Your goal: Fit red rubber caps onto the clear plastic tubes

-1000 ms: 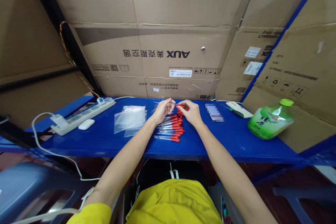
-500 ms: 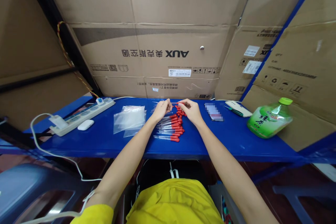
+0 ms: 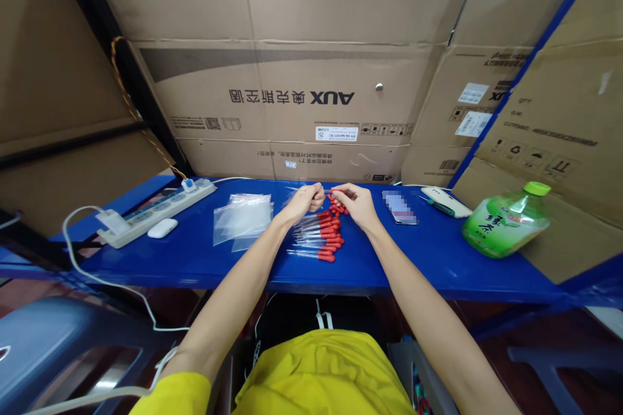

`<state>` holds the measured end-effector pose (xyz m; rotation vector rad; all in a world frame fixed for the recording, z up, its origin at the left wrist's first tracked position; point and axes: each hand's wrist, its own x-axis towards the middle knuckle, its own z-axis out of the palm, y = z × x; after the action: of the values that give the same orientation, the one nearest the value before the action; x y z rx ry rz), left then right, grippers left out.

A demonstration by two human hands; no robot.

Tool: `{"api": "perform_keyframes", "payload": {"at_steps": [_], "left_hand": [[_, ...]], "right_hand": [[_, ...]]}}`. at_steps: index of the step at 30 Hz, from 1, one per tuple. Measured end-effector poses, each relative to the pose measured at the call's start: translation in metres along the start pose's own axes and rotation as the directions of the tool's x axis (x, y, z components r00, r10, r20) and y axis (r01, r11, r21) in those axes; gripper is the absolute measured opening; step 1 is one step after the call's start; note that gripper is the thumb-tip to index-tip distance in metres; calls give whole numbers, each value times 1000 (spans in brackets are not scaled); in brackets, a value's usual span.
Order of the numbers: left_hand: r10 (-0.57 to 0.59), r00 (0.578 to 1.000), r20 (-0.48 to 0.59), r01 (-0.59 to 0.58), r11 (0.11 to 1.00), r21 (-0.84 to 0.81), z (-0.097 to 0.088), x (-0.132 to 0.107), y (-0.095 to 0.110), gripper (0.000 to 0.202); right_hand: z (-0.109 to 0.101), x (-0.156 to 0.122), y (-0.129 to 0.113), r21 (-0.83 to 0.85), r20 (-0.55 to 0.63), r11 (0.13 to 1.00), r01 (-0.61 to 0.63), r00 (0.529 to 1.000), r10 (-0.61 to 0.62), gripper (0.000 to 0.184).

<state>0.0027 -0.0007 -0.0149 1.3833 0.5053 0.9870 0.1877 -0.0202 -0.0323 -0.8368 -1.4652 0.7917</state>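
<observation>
On the blue shelf (image 3: 428, 259) lies a row of clear droppers with red bulbs (image 3: 318, 237). Just beyond that row, my left hand (image 3: 302, 200) and my right hand (image 3: 357, 202) meet, both with fingers pinched. Between them they hold one thin dropper: the left fingers grip its clear tube, the right fingers pinch its red bulb end. A few loose red bulbs (image 3: 339, 208) lie beside my right hand.
A stack of clear plastic bags (image 3: 242, 219) lies left of the droppers. Further left are a power strip (image 3: 156, 207) and a small white case (image 3: 162, 227). To the right lie a phone (image 3: 399, 207), a white device (image 3: 445, 201) and a green bottle (image 3: 506, 220). Cardboard boxes (image 3: 302, 97) wall the back.
Both hands stay together over the far end of the dropper row, fingers shifting only slightly on the dropper. The view has drifted a little.
</observation>
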Motion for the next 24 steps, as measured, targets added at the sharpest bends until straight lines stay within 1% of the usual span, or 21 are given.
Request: {"api": "perform_keyframes", "payload": {"at_steps": [7, 14, 17, 21, 24], "left_hand": [[-22, 998, 59, 19, 998, 58, -1, -3, 3, 50], [-21, 998, 59, 15, 995, 101, -5, 0, -1, 50], [-17, 998, 57, 11, 995, 103, -6, 0, -2, 51], [-29, 998, 60, 21, 993, 116, -6, 0, -3, 51], [-33, 998, 47, 27, 991, 127, -5, 0, -2, 51]], "right_hand": [[-1, -1, 1, 1, 30, 1000, -3, 1000, 3, 37], [1, -3, -1, -40, 48, 999, 32, 998, -30, 34], [0, -4, -1, -110, 50, 990, 88, 995, -83, 33], [-2, -5, -2, -273, 78, 944, 186, 982, -171, 29], [-2, -4, -3, -301, 83, 932, 202, 979, -185, 28]]}}
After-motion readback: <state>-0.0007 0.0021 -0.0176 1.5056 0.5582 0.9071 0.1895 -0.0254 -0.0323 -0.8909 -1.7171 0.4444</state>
